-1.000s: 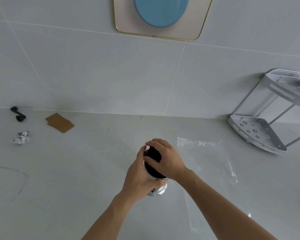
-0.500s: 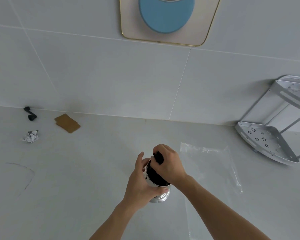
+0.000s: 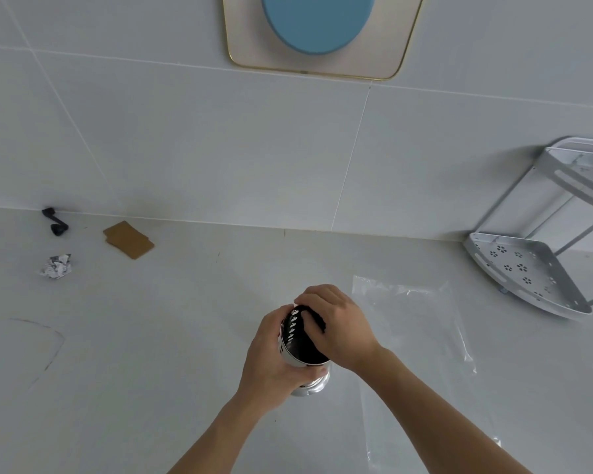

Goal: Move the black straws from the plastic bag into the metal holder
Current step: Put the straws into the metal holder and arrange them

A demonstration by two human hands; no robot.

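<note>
Head view: your two hands meet over the metal holder (image 3: 307, 369), which stands near centre on the pale counter (image 3: 158, 336).
Progress: the black straws (image 3: 305, 336) sit bunched inside the holder; the plastic bag (image 3: 418, 336) lies flat just right of it and looks empty, so the transfer appears nearly complete.
Remaining: judge that you only need to settle the bunch, then let go.
Left hand (image 3: 274, 357): wrapped around the holder's left wall, steadying it upright.
Right hand (image 3: 336, 328): palm down over the rim, fingers curled on the straw tops; whether they pinch or merely press cannot be told.
Forearms: both reach in from the near edge, converging at the holder.
Clutter: crumpled foil (image 3: 56, 266) and brown cards (image 3: 128, 239) lie far left, well apart.
</note>
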